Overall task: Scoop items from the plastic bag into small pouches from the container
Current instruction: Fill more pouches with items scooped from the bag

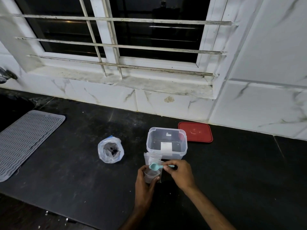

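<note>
On the black counter stands an open clear plastic bag with dark items at its bottom. To its right sits a clear plastic container without a lid. In front of the container my left hand grips a small clear pouch held upright. My right hand pinches the handle of a small teal spoon, whose bowl sits over the pouch's mouth. What the spoon carries cannot be told.
A red lid lies flat behind and to the right of the container, near the tiled wall. A grey ribbed mat lies at the far left of the counter. A barred window and its sill rise behind.
</note>
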Demonstrator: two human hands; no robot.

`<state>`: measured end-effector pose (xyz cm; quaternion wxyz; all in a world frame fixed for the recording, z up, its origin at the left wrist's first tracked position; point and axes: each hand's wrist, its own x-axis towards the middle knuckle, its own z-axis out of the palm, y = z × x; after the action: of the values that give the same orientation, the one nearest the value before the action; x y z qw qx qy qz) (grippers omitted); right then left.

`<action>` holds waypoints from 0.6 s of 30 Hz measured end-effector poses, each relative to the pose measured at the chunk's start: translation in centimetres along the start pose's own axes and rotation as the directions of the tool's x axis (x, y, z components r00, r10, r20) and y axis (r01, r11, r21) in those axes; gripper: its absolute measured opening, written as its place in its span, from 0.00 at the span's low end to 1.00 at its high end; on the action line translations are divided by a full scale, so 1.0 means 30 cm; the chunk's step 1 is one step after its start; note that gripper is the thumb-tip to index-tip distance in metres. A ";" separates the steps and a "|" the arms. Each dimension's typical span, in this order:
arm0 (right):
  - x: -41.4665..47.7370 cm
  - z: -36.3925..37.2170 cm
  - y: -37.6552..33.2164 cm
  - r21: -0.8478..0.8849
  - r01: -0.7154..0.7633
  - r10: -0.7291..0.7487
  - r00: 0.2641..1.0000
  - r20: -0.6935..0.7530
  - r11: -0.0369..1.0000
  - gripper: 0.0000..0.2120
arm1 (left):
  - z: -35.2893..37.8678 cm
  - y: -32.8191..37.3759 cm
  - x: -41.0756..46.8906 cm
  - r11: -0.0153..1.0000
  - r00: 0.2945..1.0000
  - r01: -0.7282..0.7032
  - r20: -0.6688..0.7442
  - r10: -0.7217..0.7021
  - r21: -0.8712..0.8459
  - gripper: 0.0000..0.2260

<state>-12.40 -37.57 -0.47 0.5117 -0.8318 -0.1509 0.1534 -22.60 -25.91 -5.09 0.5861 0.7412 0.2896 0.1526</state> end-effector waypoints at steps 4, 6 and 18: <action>0.011 0.007 0.015 0.053 -0.143 0.141 0.989 0.041 0.988 0.04 | 0.006 0.002 0.010 0.998 0.998 0.051 0.033 -0.049 -0.043 0.24; 0.009 0.012 0.014 0.037 -0.144 0.143 0.989 0.042 0.989 0.04 | 0.005 -0.003 0.016 0.998 0.998 0.049 0.041 -0.047 -0.051 0.23; 0.010 0.055 -0.102 0.127 -0.038 0.036 0.999 0.011 0.991 0.06 | -0.166 -0.031 0.095 0.994 0.980 -0.112 -0.166 0.108 -0.013 0.20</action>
<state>-13.09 -34.81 1.54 0.5602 -0.7994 -0.1275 0.1758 -23.40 -20.16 -4.96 0.5591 0.7343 0.2939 0.2487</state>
